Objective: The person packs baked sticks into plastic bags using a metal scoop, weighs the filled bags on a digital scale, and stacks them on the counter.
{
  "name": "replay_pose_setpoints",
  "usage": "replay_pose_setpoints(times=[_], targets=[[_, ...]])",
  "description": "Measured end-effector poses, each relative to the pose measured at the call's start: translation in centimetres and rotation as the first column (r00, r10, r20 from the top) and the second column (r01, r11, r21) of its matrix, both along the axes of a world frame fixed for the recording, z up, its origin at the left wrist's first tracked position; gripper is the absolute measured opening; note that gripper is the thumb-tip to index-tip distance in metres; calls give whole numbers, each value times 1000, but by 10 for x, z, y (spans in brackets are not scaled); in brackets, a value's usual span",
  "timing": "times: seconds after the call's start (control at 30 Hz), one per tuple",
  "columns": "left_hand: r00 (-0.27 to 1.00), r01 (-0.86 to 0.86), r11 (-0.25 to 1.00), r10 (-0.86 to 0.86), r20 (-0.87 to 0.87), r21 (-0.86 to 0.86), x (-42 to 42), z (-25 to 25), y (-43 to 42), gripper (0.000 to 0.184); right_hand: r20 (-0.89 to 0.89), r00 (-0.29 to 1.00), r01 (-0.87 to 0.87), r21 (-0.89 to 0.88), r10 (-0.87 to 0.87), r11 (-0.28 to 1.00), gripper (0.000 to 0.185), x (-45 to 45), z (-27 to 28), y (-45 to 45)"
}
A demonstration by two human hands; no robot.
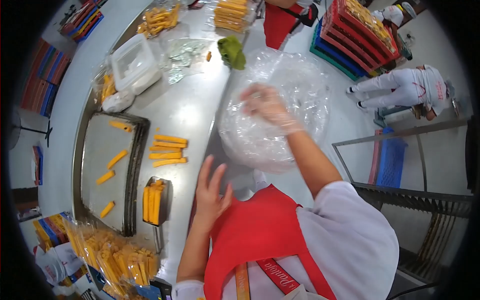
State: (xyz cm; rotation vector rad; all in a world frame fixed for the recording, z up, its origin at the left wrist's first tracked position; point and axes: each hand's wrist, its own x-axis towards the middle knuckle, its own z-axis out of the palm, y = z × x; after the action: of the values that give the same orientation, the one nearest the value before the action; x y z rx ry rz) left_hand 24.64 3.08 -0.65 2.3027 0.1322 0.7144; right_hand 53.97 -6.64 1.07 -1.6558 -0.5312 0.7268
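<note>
the left hand [214, 192] is at the bench's near edge with its fingers spread, nothing pinched in them; the right hand [265, 105], in a clear glove, is blurred over the big clear plastic bag [300, 135], and i cannot tell whether it pinches anything. on the steel bench [187, 112], a small row of yellow sticks [169, 149] lies just beside the dark-edged tray [102, 145], which has a few more scattered on it. the metal scoop [159, 226] near them holds upright sticks [153, 202]. farther along are a white tub [134, 62] and a green cloth [231, 52]; filled bags [117, 255] crowd the other end.
</note>
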Motion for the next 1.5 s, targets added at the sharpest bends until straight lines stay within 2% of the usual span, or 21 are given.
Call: replay_pose_setpoints(times=[0.07, 0.1, 0.17, 0.23, 0.3, 0.37, 0.43, 0.53, 0.67, 0.73, 0.77, 0.83, 0.87, 0.93, 1.07, 1.13, 1.17, 1.23, 1.4, 1.47, 1.5], targets=[[988, 147, 989, -148, -42, -30, 60, 8, -34, 55, -60, 951, 309, 85, -305, 947, 16, 26, 26, -91], [973, 215, 976, -218, -77, -44, 90, 9, -49, 50, -9, 897, 442, 0, -442, 897, 18, 34, 41, -131], [945, 291, 955, -296, -140, -60, 150, -13, -76, 50, -68, 826, 563, 143, -560, 814, 20, 50, 34, -215], [893, 280, 958, -285, -348, -67, 205, -57, -92, 49, -145, 741, 671, 141, -655, 728, 18, 48, 28, -277], [775, 279, 951, -140, -616, 136, 244, -108, -102, 55, -210, 675, 733, 87, -707, 674, 19, 36, 18, -318], [714, 214, 958, -21, -699, 190, 242, -150, -113, 50, -300, 628, 761, 42, -718, 648, 21, 20, 2, -337], [322, 425, 905, -165, -932, -13, 251, -186, -111, 37, -373, 594, 772, 14, -713, 636, 20, 2, -13, -343], [501, 443, 893, -173, -848, 80, 235, -213, -120, 24, -478, 605, 743, 53, -637, 667, 17, -11, -37, -349], [526, 444, 888, -147, -838, 123, 237, -182, -116, 23, -498, 627, 703, 31, -599, 710, 14, -3, -33, -331], [891, 193, 865, 42, -451, 463, 237, -162, -114, 20, -472, 687, 637, 26, -553, 770, 13, 5, -19, -318], [900, 168, 867, 60, -432, 470, 243, -154, -112, 20, -459, 707, 623, 43, -538, 781, 13, 10, -17, -312], [997, -32, 931, 7, 70, 364, 256, -132, -106, 17, -387, 789, 528, 33, -476, 849, 18, 22, -18, -298], [996, -56, 929, 27, 85, 367, 258, -122, -102, 17, -377, 804, 510, 43, -459, 859, 18, 26, -19, -288], [995, 51, 993, -42, -90, 105, 254, -82, -99, 13, -122, 937, 331, 0, -328, 944, 28, 32, -26, -266], [999, 26, 998, -28, 36, 53, 230, -8, -108, 9, 207, 970, 123, 36, -128, 992, 28, 28, -33, -201], [1000, 13, 939, -20, -14, -344, 217, 6, -111, 9, 181, 982, -65, 45, 56, 997, 21, 23, -15, -175], [1000, -3, 938, -2, -13, -348, 212, 6, -106, 9, 181, 981, -83, 42, 74, 996, 21, 24, -8, -164], [996, -91, 769, 59, -72, -632, 194, 5, -93, 14, 41, 973, -219, -122, 225, 968, 17, 23, 6, -145], [997, 36, 720, 19, 71, -693, 126, 40, -73, 38, -140, 957, -250, 40, 253, 967, 15, 1, 48, -103], [989, 90, 937, -45, 139, -336, 95, 61, -71, 55, -407, 900, -75, 210, 157, 975, 16, -11, 67, -92], [994, 86, 946, -62, 87, -311, 79, 70, -70, 70, -452, 870, -100, 229, 197, 968, 13, -13, 68, -90]])
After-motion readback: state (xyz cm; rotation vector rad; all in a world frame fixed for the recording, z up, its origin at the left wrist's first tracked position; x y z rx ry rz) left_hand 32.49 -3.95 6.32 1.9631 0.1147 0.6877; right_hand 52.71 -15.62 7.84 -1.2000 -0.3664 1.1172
